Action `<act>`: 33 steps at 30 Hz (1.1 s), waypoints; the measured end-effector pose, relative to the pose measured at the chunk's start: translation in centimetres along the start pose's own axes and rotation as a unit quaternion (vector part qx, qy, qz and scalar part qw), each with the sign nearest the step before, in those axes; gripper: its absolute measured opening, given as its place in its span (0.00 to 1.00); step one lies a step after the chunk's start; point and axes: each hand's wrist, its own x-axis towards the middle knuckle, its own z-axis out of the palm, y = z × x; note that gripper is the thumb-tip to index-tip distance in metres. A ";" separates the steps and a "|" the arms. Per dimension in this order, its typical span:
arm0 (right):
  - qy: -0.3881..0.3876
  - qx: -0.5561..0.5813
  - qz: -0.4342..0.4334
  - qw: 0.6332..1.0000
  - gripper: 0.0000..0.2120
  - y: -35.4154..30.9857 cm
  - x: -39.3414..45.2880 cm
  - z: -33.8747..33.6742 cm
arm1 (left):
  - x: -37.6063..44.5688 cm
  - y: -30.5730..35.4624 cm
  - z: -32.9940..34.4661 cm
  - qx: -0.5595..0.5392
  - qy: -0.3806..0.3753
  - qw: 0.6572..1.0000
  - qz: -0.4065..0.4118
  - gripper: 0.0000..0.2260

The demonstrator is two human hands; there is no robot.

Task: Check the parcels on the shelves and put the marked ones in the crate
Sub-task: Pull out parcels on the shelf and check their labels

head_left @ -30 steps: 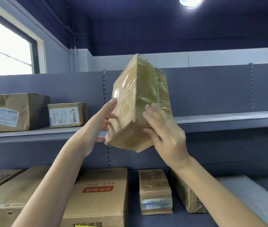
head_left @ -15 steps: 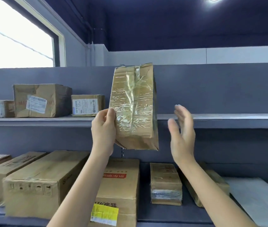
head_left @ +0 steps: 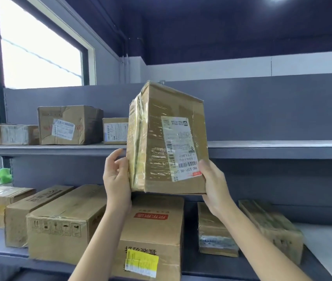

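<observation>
I hold a taped brown cardboard parcel (head_left: 157, 142) upright in front of the upper shelf (head_left: 272, 148). Its white shipping label, upside down with barcodes and a red strip at the lower edge, faces me. My left hand (head_left: 117, 177) grips the parcel's lower left side. My right hand (head_left: 214, 183) grips its lower right corner, thumb beside the label. No crate is in view.
Several labelled parcels (head_left: 69, 125) stand on the upper shelf at the left. The lower shelf (head_left: 0, 251) carries several long cartons, a carton with a red and a yellow label (head_left: 150, 238), two small taped parcels (head_left: 215, 232) and a white sheet (head_left: 331, 252). A window (head_left: 37, 47) is at the left.
The parcel has been turned so that its labelled face points at me. My right hand, off the parcel half a second ago, now grips its lower right corner. The view shifted left.
</observation>
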 end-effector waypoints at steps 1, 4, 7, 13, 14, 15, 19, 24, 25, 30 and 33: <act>0.009 -0.007 -0.005 1.000 0.11 -0.4 -0.2 0.1 | 0.1 0.0 0.0 0.024 0.007 0.999 0.023 0.10; 0.039 -0.030 -0.036 0.998 0.11 -1.4 -0.7 -0.1 | 0.2 0.3 0.4 0.055 0.010 0.997 0.044 0.09; 0.062 -0.063 -0.099 0.991 0.10 -2.5 -1.4 -0.4 | -0.6 1.5 1.4 0.019 -0.067 0.998 0.008 0.12; 0.101 -0.158 -0.214 0.959 0.12 -4.0 -2.3 -1.6 | -1.5 3.3 3.0 -0.032 -0.286 0.958 0.005 0.29; 0.104 -0.166 -0.223 0.955 0.11 -4.1 -2.4 -1.8 | -1.5 3.3 3.1 -0.022 -0.289 0.957 0.005 0.33; 0.106 -0.174 -0.231 0.951 0.11 -4.2 -2.6 -1.9 | -1.5 3.2 3.2 -0.020 -0.288 0.957 -0.007 0.36; 0.117 -0.215 -0.246 0.938 0.12 -4.6 -2.7 -2.8 | -0.8 3.0 3.2 -0.029 -0.287 0.956 -0.047 0.28; 0.116 -0.278 -0.279 0.912 0.10 -5.4 -2.6 -4.4 | -0.3 3.0 3.2 -0.030 -0.297 0.952 -0.069 0.33; 0.109 -0.294 -0.288 0.905 0.10 -5.5 -2.7 -4.7 | 0.0 3.1 3.0 -0.040 -0.274 0.959 -0.065 0.36; 0.042 -0.434 -0.310 0.845 0.19 -6.7 -2.9 -6.8 | 2.4 5.5 1.4 -0.004 -0.169 0.984 0.061 0.33; -0.038 -0.449 -0.286 0.846 0.16 -7.9 -2.8 -7.9 | 3.9 7.1 0.5 0.138 -0.358 0.923 -0.003 0.36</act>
